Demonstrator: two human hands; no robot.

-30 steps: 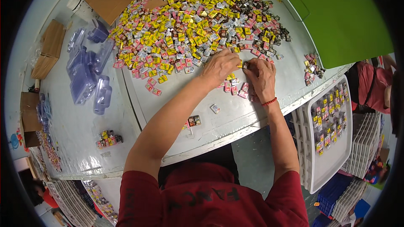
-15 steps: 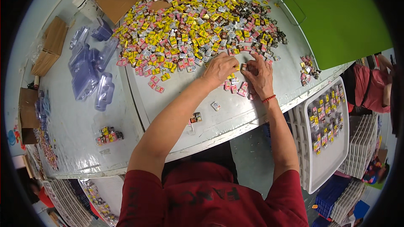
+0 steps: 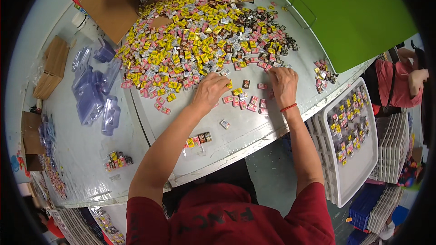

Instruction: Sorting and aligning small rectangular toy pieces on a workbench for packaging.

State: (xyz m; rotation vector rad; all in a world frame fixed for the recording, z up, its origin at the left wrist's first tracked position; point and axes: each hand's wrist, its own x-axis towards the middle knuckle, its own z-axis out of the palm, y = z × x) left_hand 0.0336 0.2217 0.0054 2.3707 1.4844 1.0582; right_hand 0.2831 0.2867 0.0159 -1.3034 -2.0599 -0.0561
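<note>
While both your forearms reach across the table [image 3: 268,129], the small boxes [image 3: 243,104] lie in a loose cluster between your hands and a little nearer you, apart from the big heap [image 3: 195,41] beyond; probably spread this way so that single faces and colours read easily and either hand can reach them. Left hand [image 3: 211,91]: fingertips bent together at a yellow box [image 3: 229,83]; whether that grip pinches it or only touches it, you cannot tell from this angle. Right hand [image 3: 284,86]: fingers bent downward beside a pink box [image 3: 267,68] at the edge of the heap; state of grip likewise not readable, fingertip undersides turned away. A dark box [image 3: 245,84] stands alone between the hands, a pale box [image 3: 225,124] alone nearer you. Beside your left forearm [image 3: 175,138], a row of boxes [image 3: 200,139] sits close to the table's near edge, presumably kept aside from the loose ones; its left end is covered by the arm, and its clear plastic holder barely shows. Cardboard box [image 3: 106,7] cut off at the top; print on the boxes too small to make out.
</note>
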